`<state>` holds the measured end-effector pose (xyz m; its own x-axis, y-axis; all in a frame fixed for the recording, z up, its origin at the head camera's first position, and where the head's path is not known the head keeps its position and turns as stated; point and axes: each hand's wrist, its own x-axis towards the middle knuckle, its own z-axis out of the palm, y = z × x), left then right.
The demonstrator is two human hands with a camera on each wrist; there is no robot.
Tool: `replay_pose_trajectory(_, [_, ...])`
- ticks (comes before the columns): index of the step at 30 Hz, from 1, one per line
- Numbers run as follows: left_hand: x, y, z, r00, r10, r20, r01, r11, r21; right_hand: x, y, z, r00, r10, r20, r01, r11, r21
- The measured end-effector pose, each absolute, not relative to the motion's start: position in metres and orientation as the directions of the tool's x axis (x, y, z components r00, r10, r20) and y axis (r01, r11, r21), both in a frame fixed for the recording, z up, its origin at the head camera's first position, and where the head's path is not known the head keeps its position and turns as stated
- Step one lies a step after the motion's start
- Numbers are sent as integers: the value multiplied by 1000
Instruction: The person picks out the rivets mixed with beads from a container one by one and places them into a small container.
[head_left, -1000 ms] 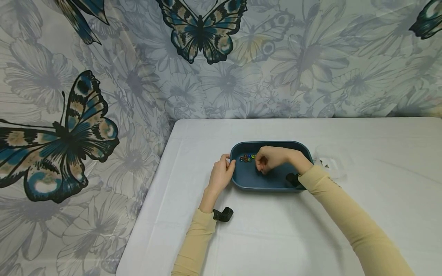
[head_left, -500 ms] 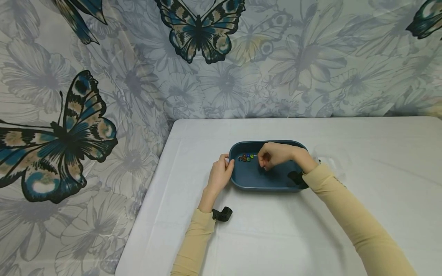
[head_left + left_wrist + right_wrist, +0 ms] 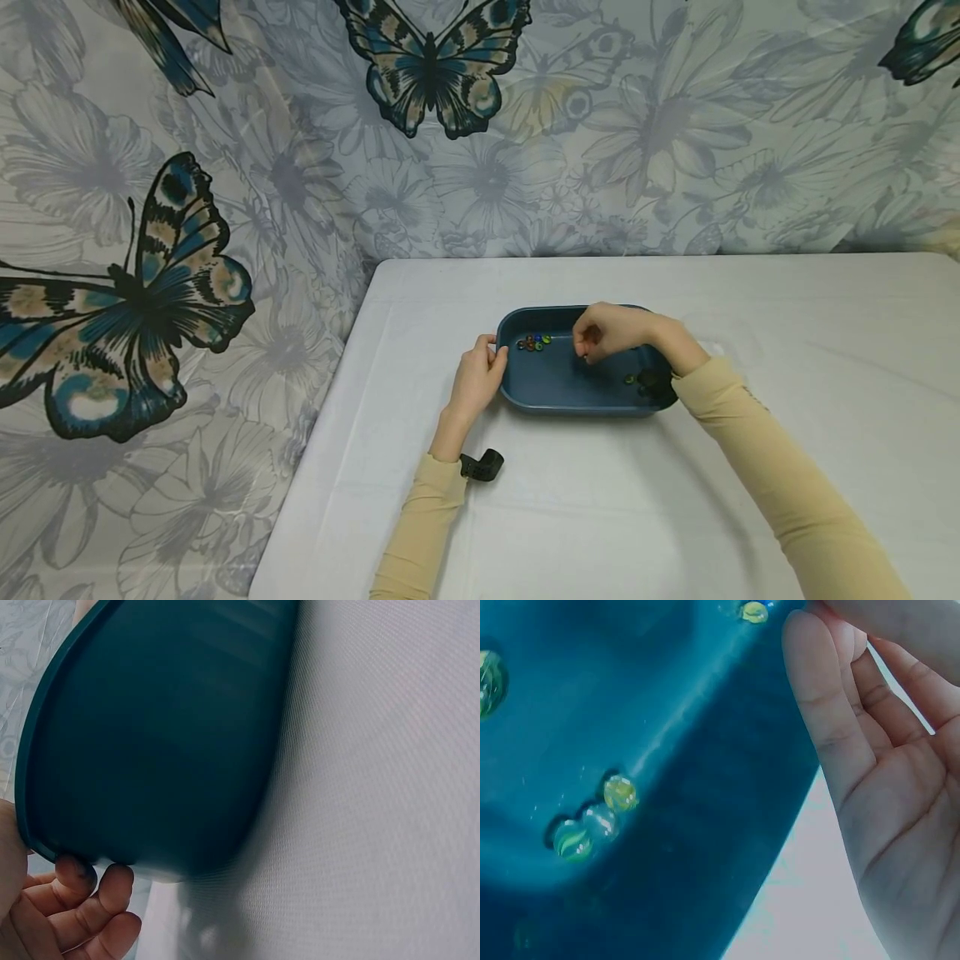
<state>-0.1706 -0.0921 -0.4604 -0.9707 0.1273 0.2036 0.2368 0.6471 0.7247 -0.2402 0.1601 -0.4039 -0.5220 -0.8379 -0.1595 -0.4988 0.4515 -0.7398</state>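
My left hand (image 3: 480, 375) holds the left end of a dark blue-green tray (image 3: 585, 410), its thumb and fingers at the rim. In the left wrist view the fingertips (image 3: 116, 889) touch the tray's edge. Over the tray's middle, my right hand (image 3: 611, 329) has thumb and index finger pinched together, and a tiny speck at their tips looks like a marble, mostly hidden. Several coloured glass marbles (image 3: 534, 342) cluster at the tray's upper left. The right wrist view shows a yellow marble (image 3: 620, 793), a clear one and a green-swirled marble (image 3: 573, 840) in a corner.
A transparent plastic container (image 3: 723, 350) stands right of the tray, partly behind the right wrist. White cloth covers the table (image 3: 585, 517). A butterfly-patterned backdrop (image 3: 495, 183) rises behind and to the left.
My right hand has shifted right and slightly away from me, its fingers still pinched. A green marble near the wrist camera has come into sight. The left hand keeps its place.
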Motion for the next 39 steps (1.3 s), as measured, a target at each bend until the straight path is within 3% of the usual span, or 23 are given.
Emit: replay_pose_trajectory(39, [-169, -92, -460, -967, 142, 209, 251, 637, 729, -232, 209, -382, -613, -775, -156, -446, 502, -741])
